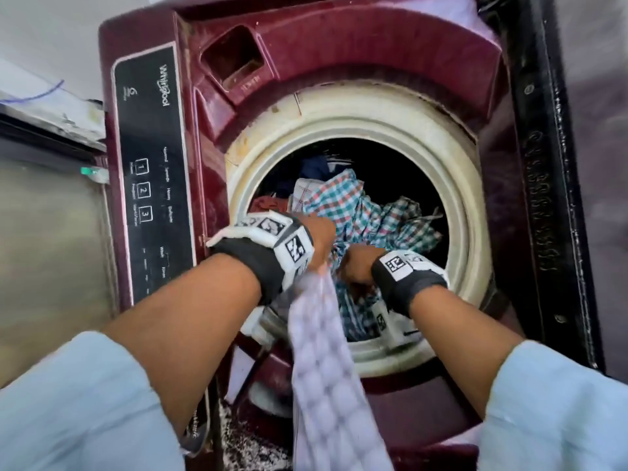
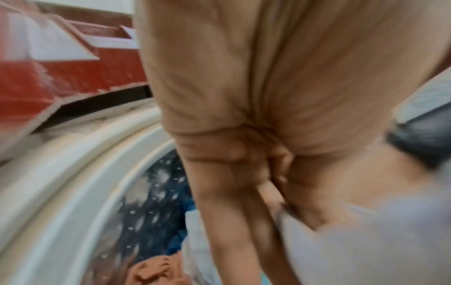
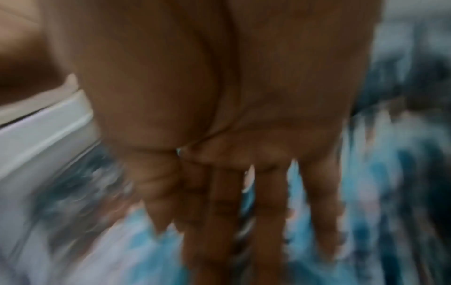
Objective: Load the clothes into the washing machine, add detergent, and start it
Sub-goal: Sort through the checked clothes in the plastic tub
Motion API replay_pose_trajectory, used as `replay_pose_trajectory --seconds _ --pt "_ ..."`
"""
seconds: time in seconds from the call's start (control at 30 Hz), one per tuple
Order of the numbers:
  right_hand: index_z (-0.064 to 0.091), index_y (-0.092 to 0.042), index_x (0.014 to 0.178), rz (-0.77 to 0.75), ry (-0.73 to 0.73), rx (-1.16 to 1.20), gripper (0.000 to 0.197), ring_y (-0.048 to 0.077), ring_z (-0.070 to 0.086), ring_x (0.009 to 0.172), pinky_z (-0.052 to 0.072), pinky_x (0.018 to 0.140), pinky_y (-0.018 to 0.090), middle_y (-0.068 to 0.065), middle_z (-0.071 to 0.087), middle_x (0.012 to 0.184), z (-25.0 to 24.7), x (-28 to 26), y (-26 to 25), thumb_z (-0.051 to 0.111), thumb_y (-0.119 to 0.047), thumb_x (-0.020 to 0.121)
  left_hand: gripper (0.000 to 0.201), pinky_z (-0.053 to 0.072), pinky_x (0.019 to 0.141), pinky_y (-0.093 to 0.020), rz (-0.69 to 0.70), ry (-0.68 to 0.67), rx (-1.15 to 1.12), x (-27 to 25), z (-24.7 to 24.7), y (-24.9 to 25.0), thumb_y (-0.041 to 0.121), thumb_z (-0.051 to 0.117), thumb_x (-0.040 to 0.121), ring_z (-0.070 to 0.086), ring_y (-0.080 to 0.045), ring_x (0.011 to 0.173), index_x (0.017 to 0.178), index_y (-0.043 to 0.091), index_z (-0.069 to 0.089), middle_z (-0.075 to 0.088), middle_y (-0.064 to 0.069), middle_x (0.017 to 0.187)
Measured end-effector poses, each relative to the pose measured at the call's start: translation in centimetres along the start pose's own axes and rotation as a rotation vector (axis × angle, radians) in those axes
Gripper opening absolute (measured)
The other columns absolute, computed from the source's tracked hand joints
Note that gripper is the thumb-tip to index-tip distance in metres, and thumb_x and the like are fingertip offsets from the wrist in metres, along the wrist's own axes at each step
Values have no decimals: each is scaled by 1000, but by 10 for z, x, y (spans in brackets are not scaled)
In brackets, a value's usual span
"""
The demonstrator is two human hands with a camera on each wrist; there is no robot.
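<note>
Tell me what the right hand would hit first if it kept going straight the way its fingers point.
Most likely the teal, red and white checked shirt lying in the drum: the right hand points its straight fingers down at that cloth. The wrist view is blurred, so any gap is unclear.

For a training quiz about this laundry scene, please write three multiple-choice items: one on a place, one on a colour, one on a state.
1. Where does the control panel lie in the head view?
A. left of the drum opening
B. right of it
C. inside it

2. What colour is the washing machine body?
A. white
B. maroon
C. green

3. What is the left hand doing?
A. pressing a button
B. hanging idle
C. gripping a pale checked cloth

Answers: 1 A, the panel sits left of the opening. 2 B, the casing is dark red. 3 C, the cloth trails from its fingers over the rim.
</note>
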State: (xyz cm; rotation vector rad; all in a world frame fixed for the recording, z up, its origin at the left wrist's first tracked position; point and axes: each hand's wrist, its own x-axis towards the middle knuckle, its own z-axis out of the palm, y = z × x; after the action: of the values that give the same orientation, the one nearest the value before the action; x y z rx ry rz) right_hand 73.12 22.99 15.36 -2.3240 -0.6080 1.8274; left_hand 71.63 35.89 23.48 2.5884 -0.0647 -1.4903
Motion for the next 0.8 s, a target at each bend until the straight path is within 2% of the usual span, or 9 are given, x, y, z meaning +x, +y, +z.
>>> replay_pose_trajectory --seconds 0.13,0.2,0.27,0.37,0.43,0.5,0.6,0.67,0.8 --pt "63 -11 120 66 134 599 54 30 64 79 45 61 26 15 65 98 -17 7 12 41 -54 96 12 45 73 -39 -244 394 -164 14 -14 -20 5 52 94 61 -30 94 102 10 59 61 -13 105" --pt "60 -18 127 -11 123 919 59 16 58 70 43 61 23 8 63 100 -26 2 16 37 -62 94 26 46 86 -43 -451 582 -422 21 -7 -28 9 53 92 58 -40 114 116 1 54 58 -22 122" --pt "47 -25 141 -173 120 943 68 10 57 94 45 81 27 0 55 124 -32 4 14 49 -65 86 32 47 93 -40 -595 672 -790 31 -7 -36 14 52 93 57 -39 117 122 -1 53 59 -23 126" --pt "40 -31 142 -303 186 609 85 16 50 126 40 107 39 -6 51 142 -31 14 3 75 -51 67 32 57 87 -44 -551 563 -1165 46 -9 -37 17 56 86 66 -39 105 115 5 60 65 -20 116" --pt "48 -24 132 -252 243 355 70 25 58 116 47 98 38 5 60 130 -26 24 0 75 -29 67 34 54 89 -41 -480 527 -1055 44 -9 -24 21 57 84 64 -37 108 117 13 59 64 -17 118" --pt "52 -19 122 -112 515 334 48 33 62 107 50 86 35 16 64 117 -27 27 5 67 -18 77 54 49 96 -40 -371 445 -839 45 -1 -11 26 54 80 56 -36 119 133 14 53 57 -18 132" --pt "48 -16 123 86 991 750 45 37 62 98 44 76 33 20 64 107 -36 25 21 57 -6 79 93 41 108 -45 -168 159 -600 53 24 5 27 69 73 32 -39 142 154 24 24 7 -19 162" --pt "47 -11 123 -1 1146 906 50 34 58 106 41 83 31 18 60 115 -44 22 25 54 -1 74 117 40 109 -48 -138 -38 -485 65 45 13 24 84 72 22 -42 146 156 33 3 -22 -13 161" --pt "59 -11 110 14 1111 410 41 37 54 106 45 91 41 16 55 117 -41 10 22 57 -9 69 112 41 107 -52 -201 -67 -434 85 69 21 34 76 81 27 -51 140 155 34 -9 -29 -9 160"
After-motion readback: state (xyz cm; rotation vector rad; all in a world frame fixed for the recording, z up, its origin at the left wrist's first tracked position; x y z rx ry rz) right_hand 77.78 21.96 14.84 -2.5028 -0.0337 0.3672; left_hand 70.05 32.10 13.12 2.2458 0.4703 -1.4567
